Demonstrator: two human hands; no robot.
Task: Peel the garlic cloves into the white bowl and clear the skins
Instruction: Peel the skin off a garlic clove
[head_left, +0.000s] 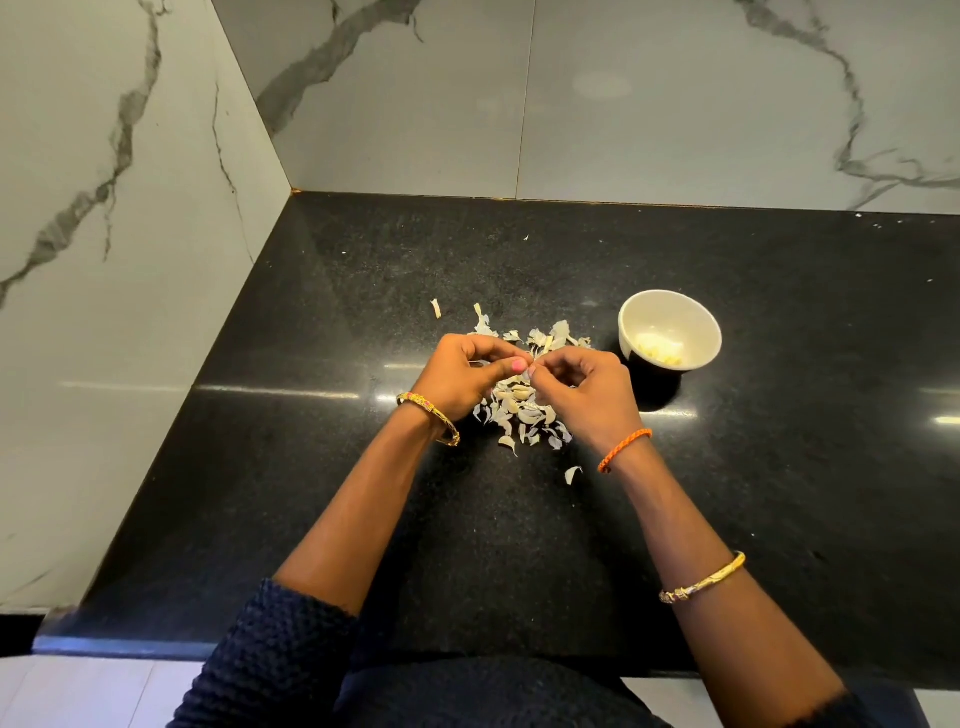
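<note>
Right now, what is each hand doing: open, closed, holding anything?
Left hand: fingers curled, pinching a garlic clove above the skins.
Right hand: fingers curled, pinching the same clove, seemingly peeling it.

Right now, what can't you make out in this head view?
- Clove between left hand and right hand: fingers hide it, so peeled or not is unclear.
- Garlic in the white bowl: too small and pale to count.
- Pile of skins: hands cover its middle; unpeeled cloves may lie beneath.
</note>
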